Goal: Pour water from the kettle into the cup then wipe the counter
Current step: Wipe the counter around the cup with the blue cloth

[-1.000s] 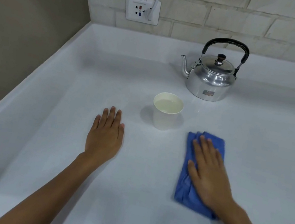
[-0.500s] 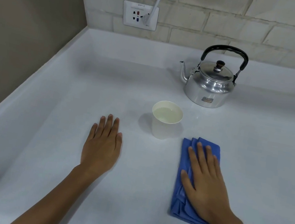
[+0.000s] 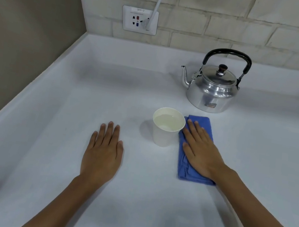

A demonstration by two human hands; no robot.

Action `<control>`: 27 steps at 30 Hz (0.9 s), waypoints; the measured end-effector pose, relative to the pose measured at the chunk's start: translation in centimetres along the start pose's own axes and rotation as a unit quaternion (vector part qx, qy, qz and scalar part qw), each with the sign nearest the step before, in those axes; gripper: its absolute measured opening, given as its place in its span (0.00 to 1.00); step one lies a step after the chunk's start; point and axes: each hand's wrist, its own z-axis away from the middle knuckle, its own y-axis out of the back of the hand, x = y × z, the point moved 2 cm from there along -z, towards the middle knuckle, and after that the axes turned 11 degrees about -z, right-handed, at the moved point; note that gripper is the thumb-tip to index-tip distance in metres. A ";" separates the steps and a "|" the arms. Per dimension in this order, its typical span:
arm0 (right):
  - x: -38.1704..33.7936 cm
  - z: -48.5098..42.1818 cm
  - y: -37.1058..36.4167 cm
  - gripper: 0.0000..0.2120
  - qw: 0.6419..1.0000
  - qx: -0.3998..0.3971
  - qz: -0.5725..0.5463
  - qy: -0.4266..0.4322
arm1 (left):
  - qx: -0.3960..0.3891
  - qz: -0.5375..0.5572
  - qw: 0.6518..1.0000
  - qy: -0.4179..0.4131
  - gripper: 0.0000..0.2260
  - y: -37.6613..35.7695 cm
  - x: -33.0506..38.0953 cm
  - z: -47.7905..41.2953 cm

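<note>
1. Palm down at lower centre-left of the frame, our left hand (image 3: pixel 102 154) lies flat on the white counter (image 3: pixel 41 134), fingers released and grasping nothing, placed as it was half a second ago.
2. At centre we see the paper cup (image 3: pixel 165 134) upright, with water in it, unmoved.
3. Just right of it our right hand (image 3: pixel 200 152) presses flat on the folded blue cloth (image 3: pixel 192 174), fingers spread, not clenched; since the earlier frame the cloth has slid up and now touches the cup's side.
4. At upper right the metal kettle (image 3: pixel 212 88) stands upright near the tiled wall, apart from the cloth, where it stood before.
</note>
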 end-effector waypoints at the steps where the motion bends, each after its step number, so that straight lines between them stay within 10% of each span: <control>1: 0.3 0.7 0.0 0.25 0.999 -0.012 -0.009 0.032 | 0.001 -0.001 1.000 0.000 0.23 0.1 0.0 0.0; 18: 1.9 0.3 1.3 0.23 0.990 -0.060 -0.040 0.119 | 0.003 -0.002 1.000 -0.002 0.23 0.0 -0.2 0.1; 27: 6.4 -0.2 3.5 0.24 0.991 0.009 -0.014 -0.130 | 0.013 -0.003 1.000 -0.002 0.23 -0.2 0.0 0.0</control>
